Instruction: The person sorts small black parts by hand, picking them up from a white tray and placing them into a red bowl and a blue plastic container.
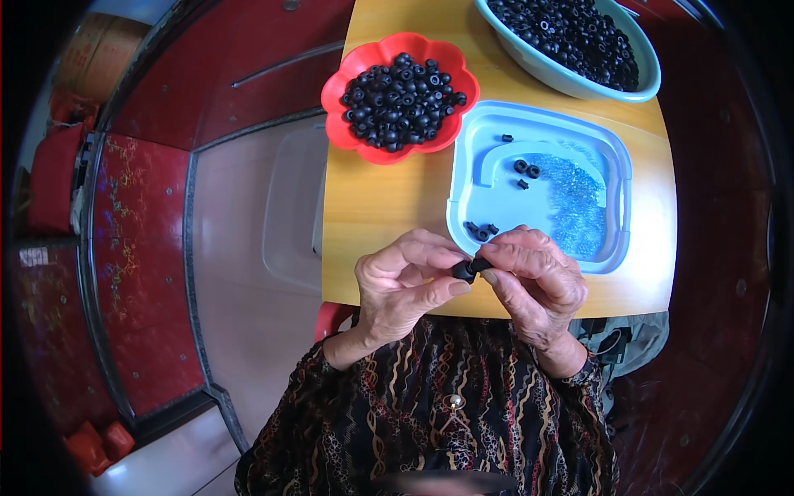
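My left hand (404,285) pinches a small black rounded part (463,271) between thumb and fingertips. Right against it, my right hand (536,277) grips a smaller black part (480,264). The two pieces meet between my fingertips, over the near left corner of a light blue tray (468,178). Whether one sits inside the other I cannot tell. In the tray lie several small black spool-shaped pieces (523,184) and a spread of tiny clear blue beads (575,207). My fingertips partly cover the pieces nearest me.
A red flower-shaped bowl (332,91) full of black rounded parts stands at the far left of the wooden table (385,207). At the far right is a teal basin (529,64) heaped with black pieces. A greenish cloth (645,339) hangs beside the near right edge.
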Motion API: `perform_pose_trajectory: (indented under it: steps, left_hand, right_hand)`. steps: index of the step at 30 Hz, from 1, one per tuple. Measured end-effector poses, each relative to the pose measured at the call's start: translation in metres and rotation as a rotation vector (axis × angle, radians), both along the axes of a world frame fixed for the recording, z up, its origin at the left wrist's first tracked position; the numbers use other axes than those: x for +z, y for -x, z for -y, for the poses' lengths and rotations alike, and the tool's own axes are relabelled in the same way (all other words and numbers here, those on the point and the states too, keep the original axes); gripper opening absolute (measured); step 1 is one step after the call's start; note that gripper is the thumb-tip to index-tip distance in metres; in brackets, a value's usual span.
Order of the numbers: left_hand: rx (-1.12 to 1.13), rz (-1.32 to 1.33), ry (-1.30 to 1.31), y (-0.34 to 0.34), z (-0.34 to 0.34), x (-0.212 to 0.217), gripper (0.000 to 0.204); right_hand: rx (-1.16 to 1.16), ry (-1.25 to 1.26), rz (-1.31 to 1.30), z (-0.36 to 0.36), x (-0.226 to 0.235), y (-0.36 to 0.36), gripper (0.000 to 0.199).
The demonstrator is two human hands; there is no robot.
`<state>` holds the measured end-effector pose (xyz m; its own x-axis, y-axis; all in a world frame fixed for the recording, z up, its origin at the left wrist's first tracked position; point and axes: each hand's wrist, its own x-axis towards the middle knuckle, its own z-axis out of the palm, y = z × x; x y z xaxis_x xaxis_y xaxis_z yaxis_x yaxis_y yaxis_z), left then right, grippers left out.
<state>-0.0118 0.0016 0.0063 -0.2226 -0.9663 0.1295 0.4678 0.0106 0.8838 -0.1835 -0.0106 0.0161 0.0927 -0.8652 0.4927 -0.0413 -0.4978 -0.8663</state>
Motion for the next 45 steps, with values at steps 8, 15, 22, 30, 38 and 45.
perform_pose_trajectory:
  steps: [8,15,22,30,38,45]
  left_hand:
    - [0.029,0.084,0.055,-0.003,0.0,-0.001,0.024]
    - [0.092,0.179,0.137,-0.003,-0.001,-0.001,0.025]
    - [0.141,0.302,0.211,-0.002,0.0,0.0,0.025]
    - [0.182,0.324,0.224,0.002,-0.001,-0.001,0.025]
    - [0.256,0.417,0.213,0.0,-0.003,-0.008,0.023]
    - [0.283,0.47,0.241,0.0,-0.005,-0.01,0.023]
  right_hand:
    - [-0.004,-0.022,-0.018,0.0,-0.002,-0.004,0.025]
    - [-0.01,-0.023,-0.027,0.0,-0.004,-0.005,0.024]
    - [-0.014,0.034,-0.039,0.002,-0.005,-0.004,0.024]
    - [-0.026,0.065,-0.041,0.002,-0.004,-0.004,0.023]
    - [-0.018,0.096,-0.127,0.002,-0.003,-0.003,0.023]
    - [-0.019,0.107,-0.131,0.0,-0.009,-0.004,0.023]
